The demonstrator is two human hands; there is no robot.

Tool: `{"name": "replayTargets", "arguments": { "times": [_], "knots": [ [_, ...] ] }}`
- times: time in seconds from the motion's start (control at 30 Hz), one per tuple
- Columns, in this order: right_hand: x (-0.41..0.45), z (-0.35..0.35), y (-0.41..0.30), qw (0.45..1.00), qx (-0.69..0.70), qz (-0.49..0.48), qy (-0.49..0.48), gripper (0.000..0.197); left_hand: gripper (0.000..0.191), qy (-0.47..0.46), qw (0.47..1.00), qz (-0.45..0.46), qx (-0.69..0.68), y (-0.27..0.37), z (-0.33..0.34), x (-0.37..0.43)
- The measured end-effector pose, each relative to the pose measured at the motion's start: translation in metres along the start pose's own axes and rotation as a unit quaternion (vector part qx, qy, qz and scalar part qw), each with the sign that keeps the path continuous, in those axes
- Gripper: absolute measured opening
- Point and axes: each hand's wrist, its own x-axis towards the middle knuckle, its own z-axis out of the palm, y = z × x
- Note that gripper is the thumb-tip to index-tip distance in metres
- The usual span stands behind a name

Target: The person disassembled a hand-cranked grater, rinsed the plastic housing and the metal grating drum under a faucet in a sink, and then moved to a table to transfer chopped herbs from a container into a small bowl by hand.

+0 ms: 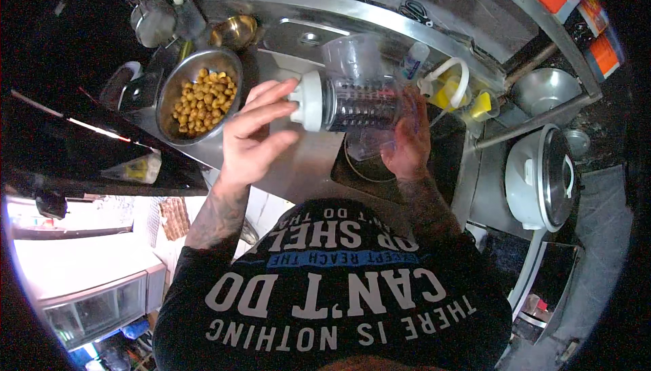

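Note:
My right hand [409, 140] is around the base end of a clear cylindrical container [363, 104], which lies sideways in the air above the counter. Rows of bumps show on its wall, and it looks dark inside. At its other end is a ridged white cap [309, 100]. My left hand [257, 134] is beside that cap, fingers spread and fingertips at its edge; the thumb stands off from it. To the left of this hand sits a steel bowl [235, 61] of round golden-brown pieces [203, 101] resembling chickpeas.
Behind the container stands a clear plastic vessel [351, 56]. A black hob [351, 165] lies below my right hand. Farther right are a curved white tube [463, 73], yellow items [480, 104] and a lidded white pot [534, 183]. A small brassy bowl [244, 28] sits at the back.

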Motion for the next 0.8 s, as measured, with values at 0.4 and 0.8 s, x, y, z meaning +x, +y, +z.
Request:
{"name": "replayTargets", "arguments": {
  "times": [0.4,0.8],
  "knots": [
    [0.009,0.003,0.005,0.989,-0.004,-0.141,-0.048,0.073,0.044,0.019,0.936,-0.298,-0.187,0.027,-0.024,0.027],
    [0.008,0.007,0.001,0.993,-0.043,-0.114,0.002,0.082,0.053,0.032,0.929,-0.353,-0.105,0.053,-0.026,0.049]
  ]
}}
